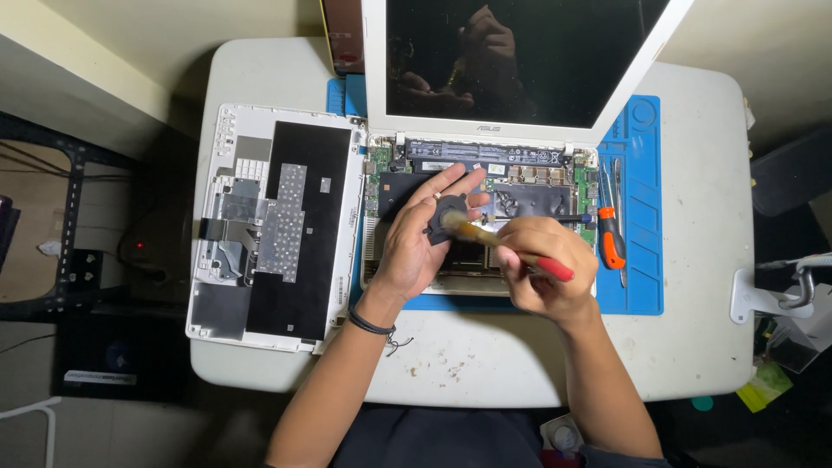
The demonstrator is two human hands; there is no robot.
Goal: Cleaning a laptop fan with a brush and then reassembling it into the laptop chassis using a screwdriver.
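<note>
An opened white laptop [520,156] lies on a blue work mat [637,260], its internals exposed and its dark screen tilted up at the back. My left hand [420,238] holds a small black round fan [446,217] over the laptop's board. My right hand [546,269] grips a brush with a red handle [555,269]. Its pale bristles [455,222] rest on the fan.
The laptop's removed white bottom cover [269,225] lies face-up at the left on the white table [693,347]. An orange-handled screwdriver [612,234] and a thin metal tool lie on the mat's right side. Shelving and cables stand off the table's left edge.
</note>
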